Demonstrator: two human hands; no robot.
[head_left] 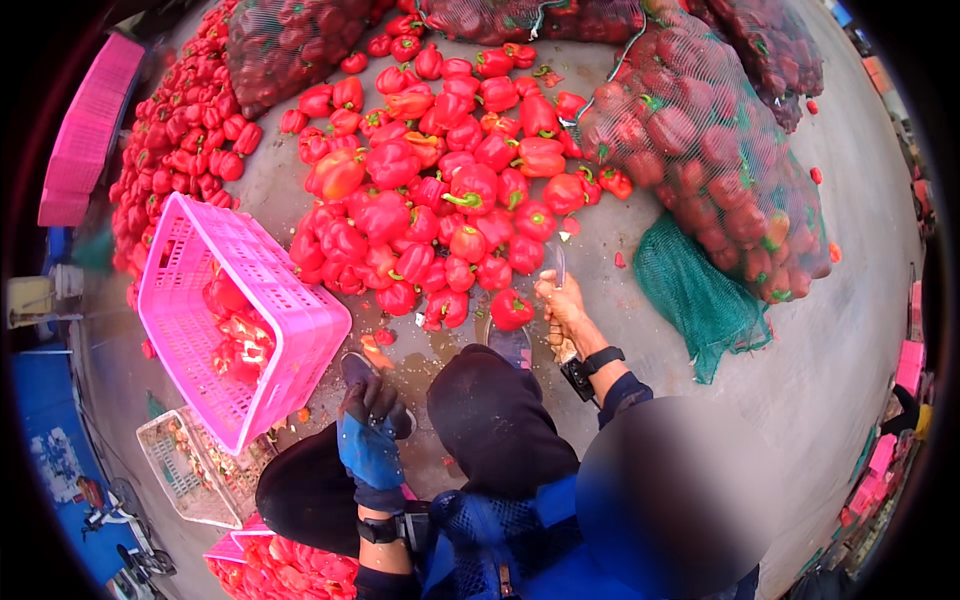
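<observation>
My bare right hand is closed around a small knife, its blade pointing away from me toward a heap of red bell peppers. One red bell pepper lies on the floor just left of that hand. My left hand, in a black and blue glove, hangs beside my knee with its fingers loosely extended. Nothing shows in it. Beyond its fingertips lies a pepper scrap. A pink crate, tipped toward the left, holds several cut red peppers.
Mesh sacks full of peppers lie at the right and back, with a green net bag beside them. A pale crate of scraps stands at left. Another pink crate holds peppers. More peppers are heaped far left.
</observation>
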